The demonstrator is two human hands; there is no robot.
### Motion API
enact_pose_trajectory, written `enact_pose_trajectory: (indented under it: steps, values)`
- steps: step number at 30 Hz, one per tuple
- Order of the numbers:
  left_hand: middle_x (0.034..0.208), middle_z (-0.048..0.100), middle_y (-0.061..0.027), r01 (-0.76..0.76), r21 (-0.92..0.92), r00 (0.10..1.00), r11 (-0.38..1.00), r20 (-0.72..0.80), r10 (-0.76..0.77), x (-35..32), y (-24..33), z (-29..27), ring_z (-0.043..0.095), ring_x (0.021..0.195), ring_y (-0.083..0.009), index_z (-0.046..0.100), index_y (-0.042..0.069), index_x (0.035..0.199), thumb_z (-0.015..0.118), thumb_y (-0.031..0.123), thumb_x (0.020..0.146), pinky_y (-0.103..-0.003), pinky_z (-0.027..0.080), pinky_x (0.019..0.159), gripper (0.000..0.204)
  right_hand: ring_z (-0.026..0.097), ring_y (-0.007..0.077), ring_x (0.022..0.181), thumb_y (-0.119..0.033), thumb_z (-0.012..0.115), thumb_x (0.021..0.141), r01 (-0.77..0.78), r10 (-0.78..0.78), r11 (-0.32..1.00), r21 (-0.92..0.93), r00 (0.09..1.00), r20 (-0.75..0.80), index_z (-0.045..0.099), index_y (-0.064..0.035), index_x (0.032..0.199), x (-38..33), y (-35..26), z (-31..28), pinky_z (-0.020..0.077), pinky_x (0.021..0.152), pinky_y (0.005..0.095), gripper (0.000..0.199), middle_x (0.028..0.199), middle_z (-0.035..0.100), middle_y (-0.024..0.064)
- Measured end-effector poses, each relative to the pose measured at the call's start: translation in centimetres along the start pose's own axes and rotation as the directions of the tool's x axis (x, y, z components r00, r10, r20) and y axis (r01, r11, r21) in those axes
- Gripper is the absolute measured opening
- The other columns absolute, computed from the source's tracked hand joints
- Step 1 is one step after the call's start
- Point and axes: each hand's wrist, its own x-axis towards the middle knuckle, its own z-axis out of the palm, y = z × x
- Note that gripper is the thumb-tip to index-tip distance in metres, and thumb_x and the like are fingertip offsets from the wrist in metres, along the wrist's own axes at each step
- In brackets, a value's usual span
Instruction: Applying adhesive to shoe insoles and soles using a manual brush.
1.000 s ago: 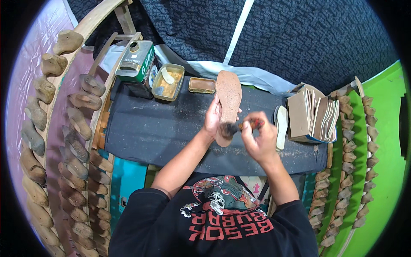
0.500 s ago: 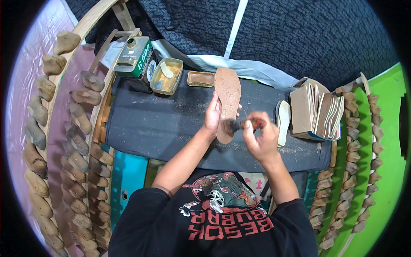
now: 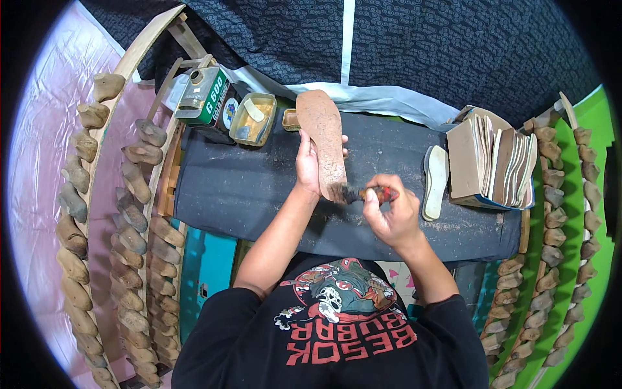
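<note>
A long tan shoe sole (image 3: pixel 322 133) is held up over the table by my left hand (image 3: pixel 307 162); the thumb lies along its left edge and fingertips show past its right edge. My right hand (image 3: pixel 392 211) is closed around the red-and-dark handle of a brush (image 3: pixel 369 194). The dark bristles touch the sole's narrow lower end. The sole's surface looks speckled, with a wet sheen toward the lower part. Behind the sole, partly covered by it, sits a small shallow tray (image 3: pixel 291 119).
On the dark cloth-covered table (image 3: pixel 240 188) stand a green-and-black metal can (image 3: pixel 210 104) and a tub (image 3: pixel 254 134) with a pale piece inside. At right are a whitish sole (image 3: pixel 435 181) and a cardboard box (image 3: pixel 464 172) of upright soles. Racks of wooden shoe lasts (image 3: pixel 74 233) flank both sides.
The sole has tilted, its top leaning left, and now covers part of the small tray. The brush has moved down to the sole's lower end. The whole view has shifted slightly.
</note>
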Motion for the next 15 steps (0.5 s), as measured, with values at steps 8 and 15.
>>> enact_pose_trajectory:
  steps: [8, 15]
  values:
    - [0.108, 0.068, -0.0166, 0.030, -0.053, 0.997, 0.998, 0.072, -0.026, 0.4, -1.2, -0.6, 0.066, 0.083, -0.0261, 0.056, 0.011, 0.134, 0.030, 0.064, 0.104, -0.037, 0.058, 0.075, 0.066, 0.065, 0.0187, 0.054, -0.003, 0.068, 0.088, -0.024, 0.024, 1.000, -0.003, 0.998, -0.050, 0.059, -0.0025, 0.099, 0.8, 1.5, -1.2, 0.0520, 0.054, 0.0321, 0.014, 0.066, 0.063, 0.0069]
    - [0.106, 0.069, -0.0150, 0.021, 0.073, 0.998, 0.997, 0.051, -0.025, 1.3, -1.4, 0.1, 0.066, 0.084, -0.0252, 0.056, 0.010, 0.134, 0.030, 0.064, 0.104, -0.037, 0.057, 0.076, 0.067, 0.068, 0.0172, 0.059, -0.002, 0.066, 0.090, -0.143, 0.138, 0.989, -0.037, 0.983, -0.118, 0.060, -0.0018, 0.099, 2.0, 3.1, -3.5, 0.0535, 0.057, 0.0293, 0.012, 0.071, 0.067, 0.0093]
